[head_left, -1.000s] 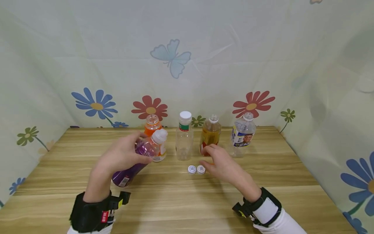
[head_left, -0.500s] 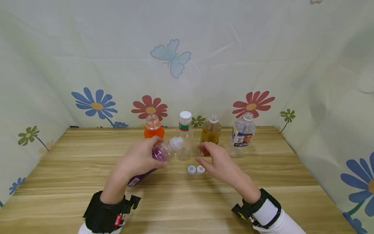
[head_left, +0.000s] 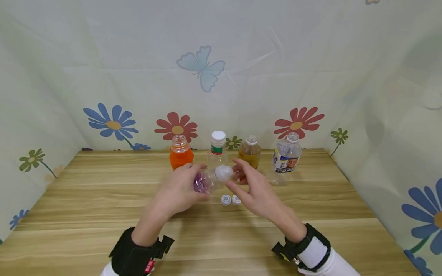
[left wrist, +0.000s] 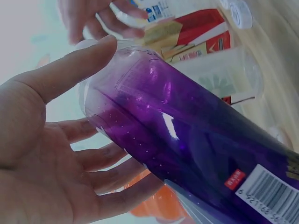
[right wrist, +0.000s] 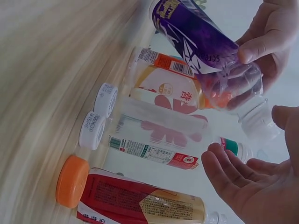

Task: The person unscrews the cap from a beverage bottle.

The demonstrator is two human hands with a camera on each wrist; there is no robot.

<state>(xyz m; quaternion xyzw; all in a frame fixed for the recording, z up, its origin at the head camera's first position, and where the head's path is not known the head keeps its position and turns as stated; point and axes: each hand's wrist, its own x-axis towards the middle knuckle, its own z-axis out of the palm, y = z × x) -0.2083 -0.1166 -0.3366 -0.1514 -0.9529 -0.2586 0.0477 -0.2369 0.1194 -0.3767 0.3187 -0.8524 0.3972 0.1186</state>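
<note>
My left hand [head_left: 179,189] grips a purple-wrapped plastic bottle [right wrist: 196,42] near its shoulder, thumb on one side and fingers on the other. The bottle leans to the right, its translucent white cap [head_left: 223,173] pointing at my right hand [head_left: 257,191]. That hand has its thumb and fingers spread around the cap end, with the thumb tip right by the cap in the right wrist view. Beneath, two small white caps [head_left: 226,199] lie side by side on the wooden table [head_left: 207,245]. An orange cap [right wrist: 72,181] lies beside them in the right wrist view.
Behind the hands stand an uncapped orange-labelled bottle [head_left: 181,156], a clear bottle with a white lid [head_left: 218,137], an uncapped amber bottle [head_left: 250,153] and an uncapped clear bottle with a blue label [head_left: 286,159]. A flowered cloth [head_left: 241,88] hangs at the back.
My left hand has carried the purple bottle to the right, tilting it further over. The right hand has shifted slightly up and left, and its fingers have spread around the cap end.
</note>
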